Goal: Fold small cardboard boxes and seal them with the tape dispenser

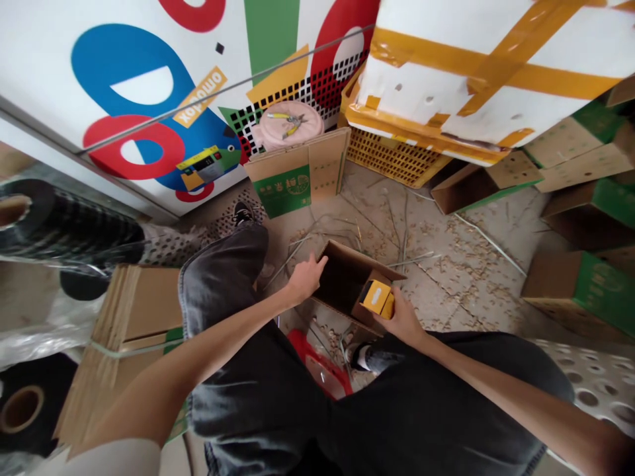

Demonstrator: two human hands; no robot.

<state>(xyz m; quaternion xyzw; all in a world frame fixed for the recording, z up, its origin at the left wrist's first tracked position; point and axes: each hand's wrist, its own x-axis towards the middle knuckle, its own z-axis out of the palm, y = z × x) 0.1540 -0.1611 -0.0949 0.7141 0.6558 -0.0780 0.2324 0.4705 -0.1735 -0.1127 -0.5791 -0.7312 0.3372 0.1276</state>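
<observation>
An open-topped cardboard box (342, 281) stands on the floor between my knees, its inside dark. My left hand (306, 277) grips the box at its left corner, one finger stretched along the rim. In my right hand (403, 317) is a small yellow-and-black block-shaped object (378, 299), held over the right end of the box. Its exact kind does not show. My right fingers wrap round its right side and are partly hidden behind it. Below the box, a red plastic piece (322, 370) shows between my legs.
Pliers (292, 124) lie on a pink round lid behind a folded carton (302, 173). A taped white foam box (446, 73) sits on a yellow crate (391, 157). Green-brown cartons (580, 284) stand right. Flattened cartons (143, 304) and black film rolls (74, 221) lie left. Straps and scraps litter the floor.
</observation>
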